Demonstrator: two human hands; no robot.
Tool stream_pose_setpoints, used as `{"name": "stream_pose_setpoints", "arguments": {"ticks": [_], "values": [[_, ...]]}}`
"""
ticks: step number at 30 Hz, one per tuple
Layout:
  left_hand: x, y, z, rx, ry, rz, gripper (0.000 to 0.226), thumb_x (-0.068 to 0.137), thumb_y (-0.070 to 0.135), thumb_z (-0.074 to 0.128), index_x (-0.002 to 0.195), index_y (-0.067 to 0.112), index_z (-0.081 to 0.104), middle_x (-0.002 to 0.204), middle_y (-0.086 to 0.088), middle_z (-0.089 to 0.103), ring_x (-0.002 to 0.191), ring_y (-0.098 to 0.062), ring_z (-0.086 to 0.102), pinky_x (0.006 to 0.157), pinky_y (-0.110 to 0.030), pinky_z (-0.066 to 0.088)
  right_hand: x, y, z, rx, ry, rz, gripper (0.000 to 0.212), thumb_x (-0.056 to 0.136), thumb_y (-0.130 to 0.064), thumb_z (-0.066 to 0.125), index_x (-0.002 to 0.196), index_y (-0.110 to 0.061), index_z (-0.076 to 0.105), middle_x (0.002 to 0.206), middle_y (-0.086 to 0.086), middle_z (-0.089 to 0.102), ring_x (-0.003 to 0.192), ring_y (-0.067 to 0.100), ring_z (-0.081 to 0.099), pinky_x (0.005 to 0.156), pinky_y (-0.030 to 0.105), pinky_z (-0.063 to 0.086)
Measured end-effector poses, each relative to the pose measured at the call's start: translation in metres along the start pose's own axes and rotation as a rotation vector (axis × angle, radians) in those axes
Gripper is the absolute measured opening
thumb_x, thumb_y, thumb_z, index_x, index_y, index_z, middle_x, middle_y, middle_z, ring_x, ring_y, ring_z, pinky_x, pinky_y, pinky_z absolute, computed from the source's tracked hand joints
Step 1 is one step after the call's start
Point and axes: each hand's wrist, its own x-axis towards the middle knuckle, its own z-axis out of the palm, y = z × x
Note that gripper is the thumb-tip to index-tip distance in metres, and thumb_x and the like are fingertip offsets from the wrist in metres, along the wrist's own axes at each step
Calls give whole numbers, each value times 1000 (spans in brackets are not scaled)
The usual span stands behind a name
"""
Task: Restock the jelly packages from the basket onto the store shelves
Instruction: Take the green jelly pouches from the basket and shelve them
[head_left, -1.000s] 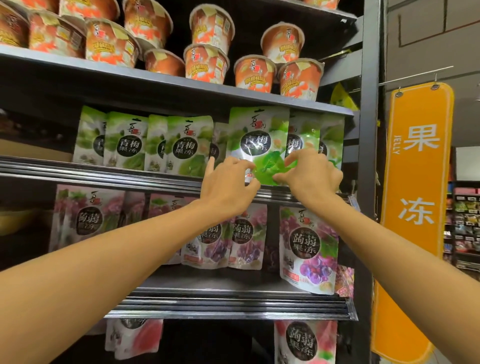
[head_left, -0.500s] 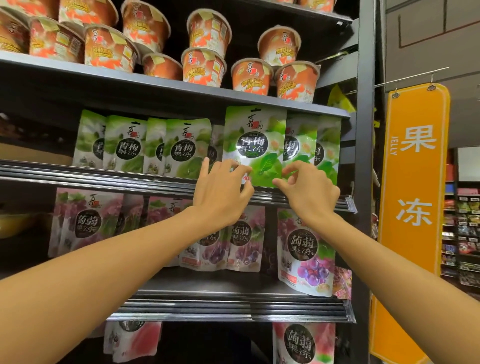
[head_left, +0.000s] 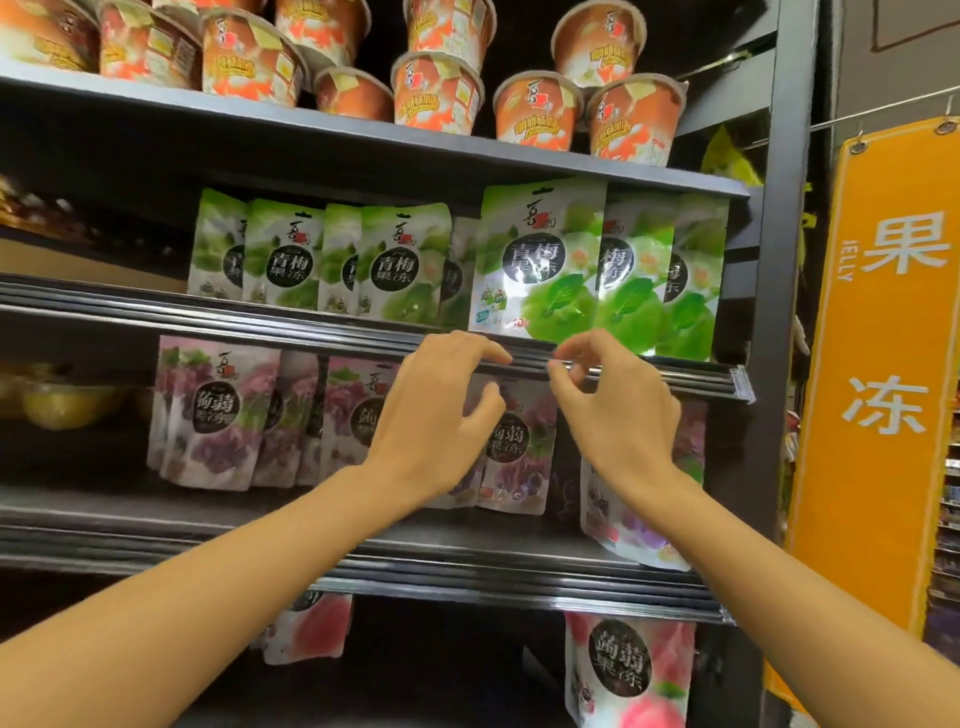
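A green jelly package stands upright at the front of the middle shelf, in front of other green packages. My left hand and my right hand hang just below it, level with the shelf rail. Both hold nothing, their fingers loosely curled, apart from the package. Purple jelly packages fill the shelf below, partly hidden behind my hands. The basket is out of view.
Orange jelly cups line the top shelf. Pink packages stand on the lowest shelf. A grey upright post closes the shelf on the right, with an orange hanging sign beyond it.
Both hands have let go of the green package and dropped from its lower edge to below the shelf rail. The package stays standing on the shelf.
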Motion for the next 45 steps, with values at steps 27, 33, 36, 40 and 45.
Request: {"name": "stream_pose_setpoints", "arguments": {"ticks": [27,33,36,40,45], "values": [[-650,-91,-162,-425,-579,-1517,19,92,-10,54,87,2,68,88,-10,66,81,-23,60,74,-26,47,-636,-101,108,391,-1137,1144,15,90,7,62,76,2,67,74,22,63,60,10,54,58,15,44],[-821,-88,-180,-322,-703,-1751,31,89,-13,58,80,16,66,85,-13,66,73,-19,57,73,-37,46,-799,-91,137,158,-1260,1291,11,88,9,63,89,4,72,80,17,68,68,4,61,67,17,45],[-900,-89,-174,-236,-768,-1795,33,86,-11,62,77,20,65,80,-6,66,77,-18,58,76,-34,45,-880,-72,151,71,-1308,1354,13,89,11,61,96,8,71,89,21,69,69,-11,56,66,6,40],[-990,-92,-160,-227,-732,-1983,32,82,13,61,61,36,68,82,13,69,80,-21,64,79,-39,49,-983,-49,165,-22,-1468,1376,15,92,-1,60,99,-4,73,94,6,67,90,19,60,74,16,45],[-1094,-99,-142,-136,-777,-2093,16,83,6,68,70,15,66,87,-13,68,85,-35,65,81,-40,50,-1091,-37,187,-68,-1605,1441,17,93,-6,58,101,-11,72,99,4,68,86,15,57,73,22,45]]}}
